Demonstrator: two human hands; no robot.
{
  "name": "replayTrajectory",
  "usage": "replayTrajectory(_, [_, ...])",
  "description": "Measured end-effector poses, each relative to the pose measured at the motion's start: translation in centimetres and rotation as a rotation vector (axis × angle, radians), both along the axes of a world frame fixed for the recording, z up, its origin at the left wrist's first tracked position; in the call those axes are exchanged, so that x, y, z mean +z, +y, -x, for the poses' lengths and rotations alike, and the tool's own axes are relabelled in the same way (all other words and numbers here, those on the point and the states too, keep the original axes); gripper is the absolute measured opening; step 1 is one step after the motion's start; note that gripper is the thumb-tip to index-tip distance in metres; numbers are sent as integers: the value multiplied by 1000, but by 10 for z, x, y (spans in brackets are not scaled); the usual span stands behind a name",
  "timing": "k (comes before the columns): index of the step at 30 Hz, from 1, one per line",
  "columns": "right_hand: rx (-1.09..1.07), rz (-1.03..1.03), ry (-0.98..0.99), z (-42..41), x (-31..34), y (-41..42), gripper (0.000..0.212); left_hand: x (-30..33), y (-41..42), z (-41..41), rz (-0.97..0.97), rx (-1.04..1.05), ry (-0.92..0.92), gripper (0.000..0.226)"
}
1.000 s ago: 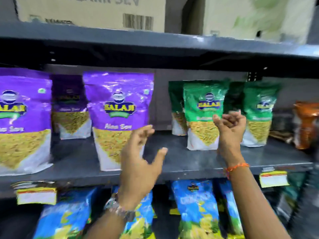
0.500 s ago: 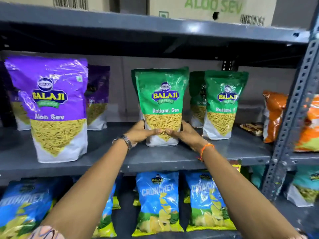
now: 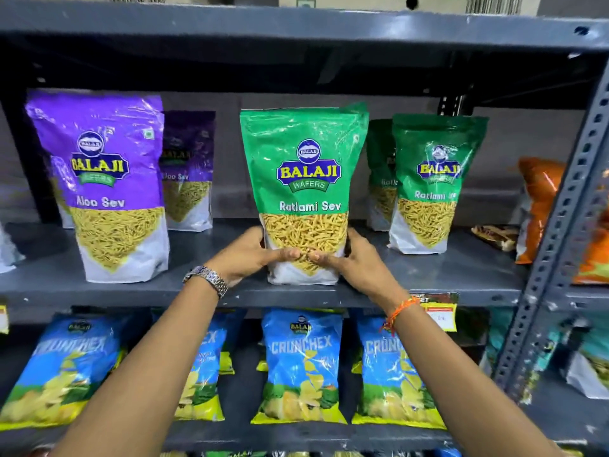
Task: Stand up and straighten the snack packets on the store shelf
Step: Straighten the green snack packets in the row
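Note:
A green Ratlami Sev packet [image 3: 304,166] stands upright at the front middle of the grey shelf [image 3: 211,293]. My left hand [image 3: 252,255] grips its lower left side and my right hand [image 3: 349,258] its lower right, thumbs meeting across the front. Two more green packets [image 3: 428,183] stand upright to the right, one behind the other. A purple Aloo Sev packet [image 3: 108,183] stands at the front left, with another purple packet [image 3: 189,173] behind it.
An orange packet [image 3: 540,206] and a small flat packet [image 3: 494,235] lie at the shelf's right end by the perforated upright post [image 3: 560,225]. Blue Crunchex bags [image 3: 301,364] fill the shelf below. Cardboard boxes sit on the top shelf.
My hands moved from mid-air onto the front green packet and took hold of its base. It now stands closer to the shelf's front edge, and my view shifted right and nearer.

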State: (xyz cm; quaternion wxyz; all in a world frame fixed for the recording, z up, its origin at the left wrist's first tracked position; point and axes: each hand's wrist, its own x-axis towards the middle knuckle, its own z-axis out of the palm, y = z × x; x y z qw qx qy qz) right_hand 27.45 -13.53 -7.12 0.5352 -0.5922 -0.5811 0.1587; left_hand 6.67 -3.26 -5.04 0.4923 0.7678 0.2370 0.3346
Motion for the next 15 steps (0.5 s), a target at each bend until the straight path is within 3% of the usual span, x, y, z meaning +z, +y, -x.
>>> replayTrajectory(2, [4, -8, 6, 1, 1, -1, 59, 2, -3, 1, 11, 7, 29, 84])
replayTrajectory(6, [31, 61, -19, -2, 6, -6, 69, 0, -18, 2, 46, 11, -25, 64])
replayTrajectory(9, [34, 43, 72, -28, 15, -24, 96, -6, -38, -2, -36, 377, -210, 92])
replayTrajectory(10, [-11, -12, 140, -45, 19, -33, 96, -9, -48, -3, -87, 539, -316, 90])
replayTrajectory(12, [-167, -155, 281, -84, 26, -52, 78, -16, -74, -8, -252, 710, -585, 63])
replayTrajectory(15, [-353, -253, 379, -131, 34, -62, 64, -14, -119, -40, -466, 587, -698, 34])
